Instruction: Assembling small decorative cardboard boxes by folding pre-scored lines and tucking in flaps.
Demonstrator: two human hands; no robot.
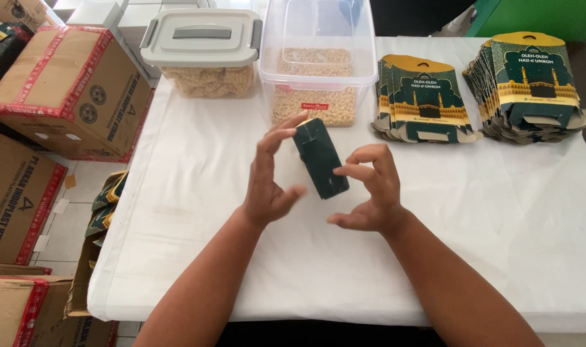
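Across the white-clothed worktop (196, 160): two clear tubs, two stacks of flat printed cartons (428, 99). Centre: small dark green folded box (320, 157), pinched between fingertips of left hand (267, 177) and right hand (370, 193), both grips partly closed on it.

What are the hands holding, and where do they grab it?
A small dark green box. The left hand pinches its top end with fingertips; the right hand touches its lower right edge.

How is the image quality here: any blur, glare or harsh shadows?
Head view: light is even and soft, with only faint shadows under the hands; the white table cloth is bright but not blown out; the dark box between the fingers looks slightly soft; straight edges bend a little at the frame's sides.
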